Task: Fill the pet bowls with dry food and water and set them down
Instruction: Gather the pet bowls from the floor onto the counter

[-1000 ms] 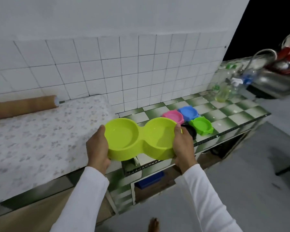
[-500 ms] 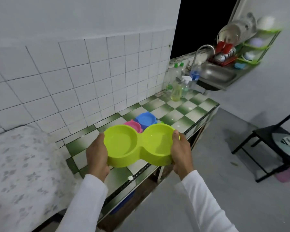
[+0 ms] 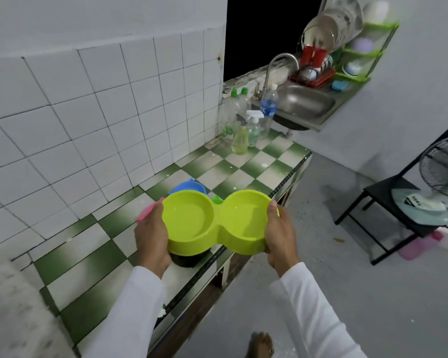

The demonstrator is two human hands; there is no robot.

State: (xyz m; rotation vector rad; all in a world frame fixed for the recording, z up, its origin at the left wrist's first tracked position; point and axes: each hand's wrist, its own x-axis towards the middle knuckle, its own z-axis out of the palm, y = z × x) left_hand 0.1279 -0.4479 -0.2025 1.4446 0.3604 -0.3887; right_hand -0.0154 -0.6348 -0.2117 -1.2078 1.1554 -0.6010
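A lime-green double pet bowl (image 3: 217, 222) with two empty wells hangs above the counter's front edge. My left hand (image 3: 151, 236) grips its left end, thumb on the rim. My right hand (image 3: 281, 235) grips its right end the same way. Behind and under it on the checkered counter (image 3: 246, 166) lie a blue bowl (image 3: 189, 187), a pink bowl (image 3: 146, 213), a small green bowl (image 3: 217, 200) and a black bowl (image 3: 189, 259), each mostly hidden.
Several bottles, among them a spray bottle (image 3: 254, 127) and a water bottle (image 3: 268, 109), stand at the counter's far end. Beyond is a steel sink (image 3: 303, 102) with a tap (image 3: 277, 65) and a dish rack. A black stool with a fan (image 3: 424, 202) stands at right.
The view has swung right and come closer to the sink end of the counter. Both hands still carry the double bowl, now over the small bowls at the counter edge.
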